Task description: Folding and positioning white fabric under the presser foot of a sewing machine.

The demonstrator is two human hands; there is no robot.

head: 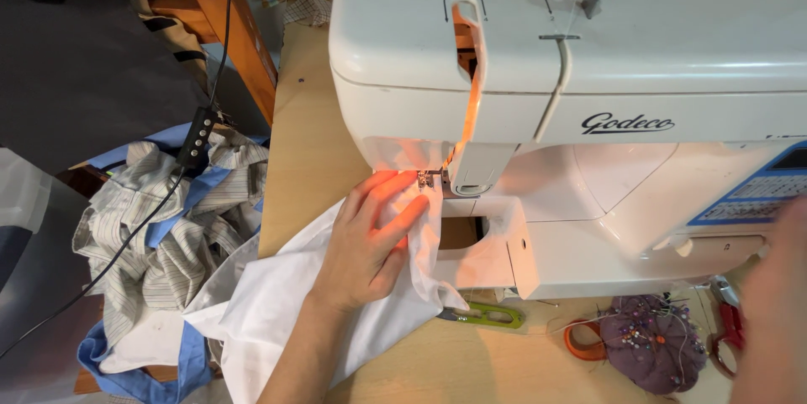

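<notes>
White fabric (277, 311): crumpled, long axis running from the table edge at lower left up-right to the needle. Left hand (366, 244): fingers spread flat, pressing it beside the presser foot (426, 179) of the white sewing machine (588, 76). Right hand (773, 311): blurred; grip cannot be determined.

bare left hand (363, 246) and forearm, no sleeve, no rings or watch; right hand (773, 320) blurred, bare too.

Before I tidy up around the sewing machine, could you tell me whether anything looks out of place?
Mostly the heap of striped and blue garments, hanging crumpled off the table's left edge with a black cable draped across it. Green thread snips lie loose beside the white fabric.
</notes>
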